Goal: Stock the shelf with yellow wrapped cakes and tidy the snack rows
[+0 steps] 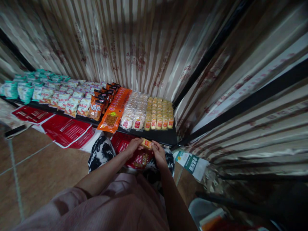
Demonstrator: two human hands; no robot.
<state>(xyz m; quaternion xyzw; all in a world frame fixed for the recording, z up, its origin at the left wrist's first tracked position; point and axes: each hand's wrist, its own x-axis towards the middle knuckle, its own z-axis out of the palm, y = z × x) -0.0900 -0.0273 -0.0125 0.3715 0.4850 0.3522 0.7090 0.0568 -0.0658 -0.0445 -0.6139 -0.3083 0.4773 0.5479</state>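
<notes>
Between my two hands is a small yellow wrapped snack cake [146, 143] with a red and orange label. My left hand [134, 146] pinches its left end, and my right hand [157, 152] grips the right end. Below them a red basket [120, 141] sits between my knees, with a few wrapped pieces [141, 160] in it. Just beyond my hands, rows of similar yellow wrapped cakes [159, 123] stand at the right end of a black shelf [166, 136]. White round wrapped cakes [138, 123] line up beside them.
Further left on the shelf are a large orange packet [113, 112], orange bags [95, 107], white bags [72, 106] and teal bags [25, 91]. Red baskets [66, 130] lie below the shelf. Stacked cartons [134, 48] and black posts [209, 54] rise behind. A green-white packet [191, 162] lies at right.
</notes>
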